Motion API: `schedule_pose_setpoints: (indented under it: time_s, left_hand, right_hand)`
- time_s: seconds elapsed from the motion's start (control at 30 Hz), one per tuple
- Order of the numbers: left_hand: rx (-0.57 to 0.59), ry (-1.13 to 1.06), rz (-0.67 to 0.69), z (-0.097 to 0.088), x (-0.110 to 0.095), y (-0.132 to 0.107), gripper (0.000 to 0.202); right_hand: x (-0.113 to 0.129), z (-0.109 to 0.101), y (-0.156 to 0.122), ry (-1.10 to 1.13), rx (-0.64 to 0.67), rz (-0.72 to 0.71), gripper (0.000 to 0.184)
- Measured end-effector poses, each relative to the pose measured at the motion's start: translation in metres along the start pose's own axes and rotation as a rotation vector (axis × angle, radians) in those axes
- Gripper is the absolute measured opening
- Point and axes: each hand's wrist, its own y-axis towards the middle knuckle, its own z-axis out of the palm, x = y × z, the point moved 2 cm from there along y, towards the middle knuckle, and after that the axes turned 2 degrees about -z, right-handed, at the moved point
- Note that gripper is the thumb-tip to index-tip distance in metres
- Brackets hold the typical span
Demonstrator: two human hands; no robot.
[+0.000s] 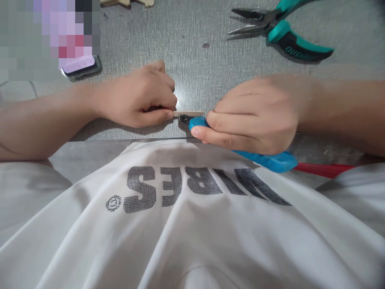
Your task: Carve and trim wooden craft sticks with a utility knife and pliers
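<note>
My left hand (141, 96) is closed in a pinch on one end of a thin flat wooden stick (189, 114) at the near edge of the grey table (192, 60). My right hand (252, 116) is wrapped round a blue utility knife (270, 160), whose black tip touches the stick just right of my left fingertips. The knife's blue handle sticks out below my right palm. Both hands rest low on the table, almost touching each other.
Teal-handled long-nose pliers (279, 32) lie open at the far right. A phone with a lilac back (81, 66) lies at the far left. A pale wooden piece (129, 3) shows at the top edge. Something red (325, 169) lies under my right forearm.
</note>
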Motion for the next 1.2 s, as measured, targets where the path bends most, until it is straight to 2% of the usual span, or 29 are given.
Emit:
schedule_pose_setpoints:
  time_s: [0.1, 0.2, 0.33, 0.43, 0.6, 0.7, 0.87, 1.07, 1.2]
  left_hand:
    - [-0.014, 0.006, 0.003, -0.001, -0.002, 0.001, 0.090]
    - [-0.049, 0.011, 0.046, -0.002, -0.003, 0.001, 0.095]
    - [-0.010, 0.010, -0.013, -0.001, -0.001, 0.000, 0.093]
    - [-0.018, 0.014, -0.017, -0.001, 0.001, -0.002, 0.096]
    - [-0.021, 0.023, -0.014, 0.000, 0.000, -0.001, 0.096]
    - [-0.026, 0.020, -0.016, 0.000, 0.001, -0.002, 0.096]
    - [-0.009, 0.024, -0.040, 0.001, 0.002, -0.002, 0.098]
    - [-0.038, 0.023, 0.019, 0.000, -0.002, -0.001, 0.099]
    - [-0.033, 0.035, 0.009, 0.000, -0.001, -0.001, 0.100]
  right_hand:
    - [0.003, 0.000, 0.000, -0.198, 0.008, -0.197, 0.054]
    - [0.006, -0.001, 0.000, -0.305, -0.003, -0.266, 0.049]
    - [0.009, -0.003, 0.003, -0.364, -0.082, -0.314, 0.047]
    - [0.008, -0.002, 0.000, -0.376, -0.062, -0.302, 0.049]
    - [0.001, 0.002, -0.014, -0.336, 0.122, -0.252, 0.060]
    - [-0.001, 0.003, -0.019, -0.301, 0.174, -0.233, 0.064]
    - [-0.001, 0.004, -0.020, -0.254, 0.141, -0.207, 0.057]
    - [0.001, -0.002, -0.008, -0.018, 0.114, -0.073, 0.057]
    - [0.004, -0.006, 0.001, -0.143, 0.037, -0.150, 0.054]
